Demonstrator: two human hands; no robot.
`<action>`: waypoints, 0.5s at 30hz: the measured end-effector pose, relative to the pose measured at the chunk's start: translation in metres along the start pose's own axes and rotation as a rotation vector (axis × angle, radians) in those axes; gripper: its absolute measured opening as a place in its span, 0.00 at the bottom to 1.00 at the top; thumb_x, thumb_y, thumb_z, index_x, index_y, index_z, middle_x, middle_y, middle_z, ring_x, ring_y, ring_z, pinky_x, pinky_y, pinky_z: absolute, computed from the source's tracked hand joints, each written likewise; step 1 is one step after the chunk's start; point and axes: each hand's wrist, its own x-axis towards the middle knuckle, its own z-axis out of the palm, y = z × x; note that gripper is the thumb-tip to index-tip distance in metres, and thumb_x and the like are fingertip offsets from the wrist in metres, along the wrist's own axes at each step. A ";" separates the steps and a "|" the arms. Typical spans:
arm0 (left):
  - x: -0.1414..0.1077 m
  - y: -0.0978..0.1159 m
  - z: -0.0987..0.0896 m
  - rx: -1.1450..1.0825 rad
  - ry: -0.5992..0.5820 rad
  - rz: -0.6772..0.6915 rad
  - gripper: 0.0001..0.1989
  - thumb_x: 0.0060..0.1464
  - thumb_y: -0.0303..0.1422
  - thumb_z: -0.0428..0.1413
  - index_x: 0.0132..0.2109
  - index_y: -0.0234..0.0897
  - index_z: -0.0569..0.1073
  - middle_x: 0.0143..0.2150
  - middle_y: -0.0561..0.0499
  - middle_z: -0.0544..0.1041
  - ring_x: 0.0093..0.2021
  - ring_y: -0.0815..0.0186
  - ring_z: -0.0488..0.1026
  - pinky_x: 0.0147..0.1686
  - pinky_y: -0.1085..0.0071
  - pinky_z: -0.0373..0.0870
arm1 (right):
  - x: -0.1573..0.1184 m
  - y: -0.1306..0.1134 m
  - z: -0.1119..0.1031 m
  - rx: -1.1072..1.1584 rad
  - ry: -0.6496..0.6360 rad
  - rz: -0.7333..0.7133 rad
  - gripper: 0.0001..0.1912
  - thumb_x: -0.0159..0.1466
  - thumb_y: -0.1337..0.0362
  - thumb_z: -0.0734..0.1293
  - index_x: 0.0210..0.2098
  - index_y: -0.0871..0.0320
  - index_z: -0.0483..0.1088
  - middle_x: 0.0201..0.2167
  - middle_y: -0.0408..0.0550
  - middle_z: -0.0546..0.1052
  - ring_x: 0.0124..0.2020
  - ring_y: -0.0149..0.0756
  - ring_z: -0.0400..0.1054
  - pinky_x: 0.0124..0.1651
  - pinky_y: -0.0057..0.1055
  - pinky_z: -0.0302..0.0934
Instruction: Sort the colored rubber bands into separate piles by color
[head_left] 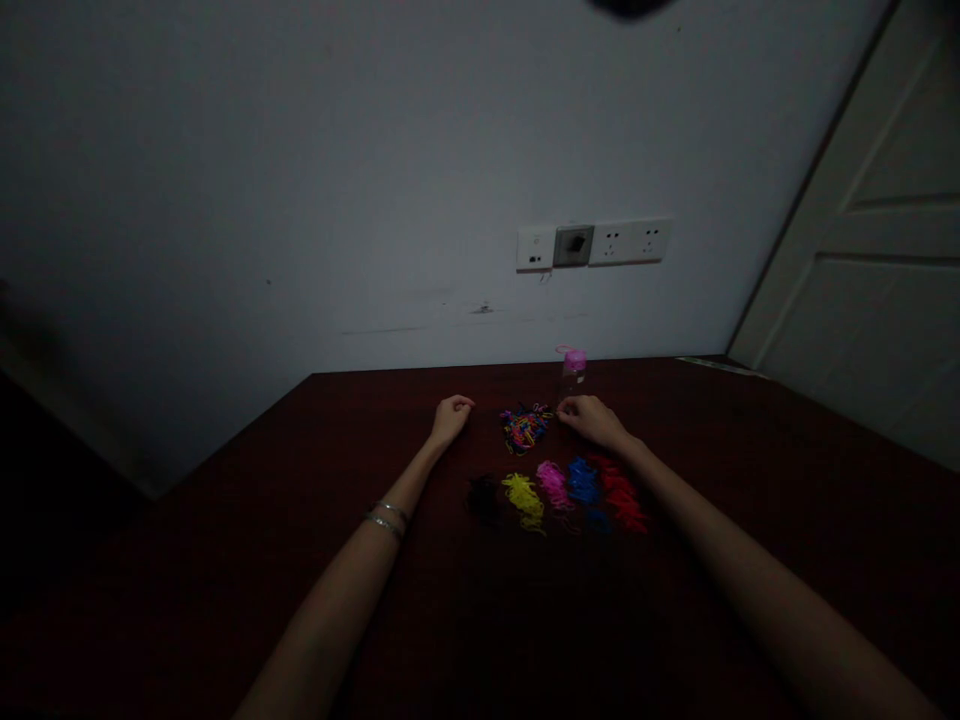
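Note:
A mixed pile of small coloured bands [526,428], thin and loop-like, lies on the dark red table between my hands. My left hand [451,416] rests left of the pile, apart from it, with its fingers curled closed; their inside is hidden. At the pile's right edge, my right hand [592,418] has its fingertips pinched together; what they hold is too small and dark to name. Nearer to me are single-colour heaps in a row: black [482,496], yellow [524,500], pink [554,484], blue [583,481] and red [621,496].
Just behind my right hand stands a clear bottle [573,376] with a pink lid. The table [360,420] meets a pale wall [337,200] carrying a row of sockets [630,242]. A panelled door [870,240] is on the right. The light is dim.

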 end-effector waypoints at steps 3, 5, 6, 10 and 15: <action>0.000 0.000 0.000 -0.020 -0.005 -0.009 0.11 0.43 0.26 0.48 0.32 0.31 0.73 0.16 0.57 0.64 0.18 0.74 0.60 0.20 0.79 0.54 | 0.003 0.005 -0.002 0.036 -0.012 -0.019 0.13 0.57 0.59 0.59 0.34 0.58 0.72 0.31 0.48 0.75 0.31 0.33 0.67 0.30 0.25 0.53; -0.001 0.001 0.000 -0.034 -0.007 -0.013 0.10 0.43 0.26 0.48 0.32 0.31 0.73 0.16 0.57 0.63 0.18 0.74 0.60 0.20 0.79 0.54 | 0.004 0.007 -0.005 0.057 -0.016 -0.033 0.13 0.56 0.60 0.60 0.33 0.59 0.73 0.30 0.48 0.74 0.30 0.33 0.66 0.31 0.25 0.53; -0.001 0.002 0.000 -0.039 -0.008 -0.016 0.10 0.42 0.26 0.48 0.32 0.31 0.73 0.16 0.57 0.63 0.18 0.74 0.59 0.20 0.79 0.54 | 0.005 0.008 -0.008 0.071 -0.013 -0.043 0.14 0.56 0.60 0.60 0.33 0.59 0.73 0.30 0.48 0.74 0.30 0.33 0.66 0.31 0.25 0.53; -0.004 0.006 -0.001 -0.036 -0.011 -0.027 0.10 0.42 0.25 0.48 0.32 0.30 0.73 0.16 0.57 0.63 0.18 0.75 0.59 0.19 0.79 0.53 | 0.003 0.002 -0.025 0.149 0.019 -0.109 0.15 0.55 0.59 0.60 0.33 0.62 0.73 0.26 0.49 0.73 0.27 0.32 0.64 0.30 0.26 0.53; -0.002 0.006 -0.001 -0.024 -0.015 -0.033 0.11 0.43 0.25 0.48 0.32 0.30 0.73 0.16 0.57 0.62 0.18 0.75 0.57 0.19 0.79 0.52 | 0.000 -0.014 -0.050 0.279 0.103 -0.181 0.17 0.54 0.58 0.61 0.31 0.65 0.73 0.19 0.45 0.68 0.21 0.29 0.58 0.25 0.26 0.51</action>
